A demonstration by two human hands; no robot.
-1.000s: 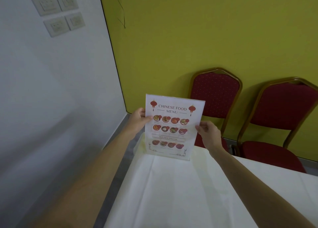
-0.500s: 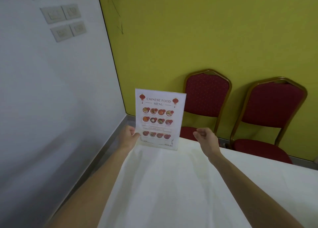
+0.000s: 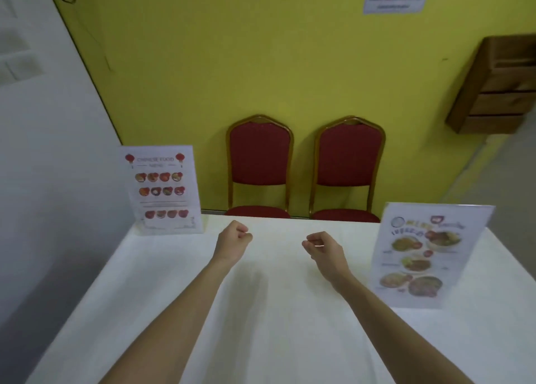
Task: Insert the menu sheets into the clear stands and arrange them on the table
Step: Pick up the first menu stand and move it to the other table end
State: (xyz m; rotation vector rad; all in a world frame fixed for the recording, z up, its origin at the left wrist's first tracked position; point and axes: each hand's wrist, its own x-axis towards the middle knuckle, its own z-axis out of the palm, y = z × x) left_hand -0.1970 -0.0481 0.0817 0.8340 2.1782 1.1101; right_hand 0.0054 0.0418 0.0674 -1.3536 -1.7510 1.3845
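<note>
A clear stand holding the Chinese food menu point(image 3: 164, 190) stands upright at the far left corner of the white-clothed table point(image 3: 261, 311). A second clear stand with a colourful food menu point(image 3: 420, 256) stands upright near the right edge. My left hand point(image 3: 233, 243) hovers over the table's far middle, fingers curled shut and holding nothing, well right of the Chinese menu. My right hand point(image 3: 324, 251) hovers beside it, also loosely curled and empty, left of the second stand.
Two red padded chairs point(image 3: 259, 166) point(image 3: 348, 166) with gold frames stand against the yellow wall behind the table. A wooden wall rack point(image 3: 496, 87) hangs at the upper right. A grey wall runs along the left side.
My left hand let go of the Chinese menu stand, which now stands alone at the far left corner. Both hands moved to the table's middle. The view swung right, showing the second stand.
</note>
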